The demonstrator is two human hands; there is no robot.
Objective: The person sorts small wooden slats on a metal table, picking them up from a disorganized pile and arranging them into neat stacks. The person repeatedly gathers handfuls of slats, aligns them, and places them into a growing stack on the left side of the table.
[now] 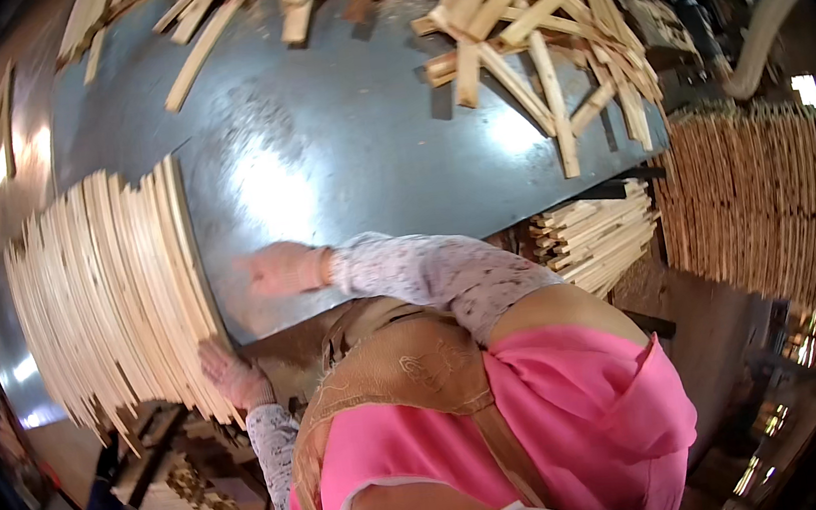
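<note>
A row of thin pale wooden strips point(110, 289), packed side by side, covers the left part of the metal tabletop point(337, 162). My left hand point(234, 376) rests against the row's right side near its front end, fingers extended along the last strip. Over the bare metal just right of the row is my right hand point(289, 269). Motion smears its fingers, so their pose is unclear, and no strip shows in it.
Loose wooden strips point(492, 24) lie heaped across the table's far side. Stacked strips point(597, 233) stand beyond the right front edge, beside a tall stack of wood point(760, 205). Below the table at the lower left sits another wood stack point(200, 505).
</note>
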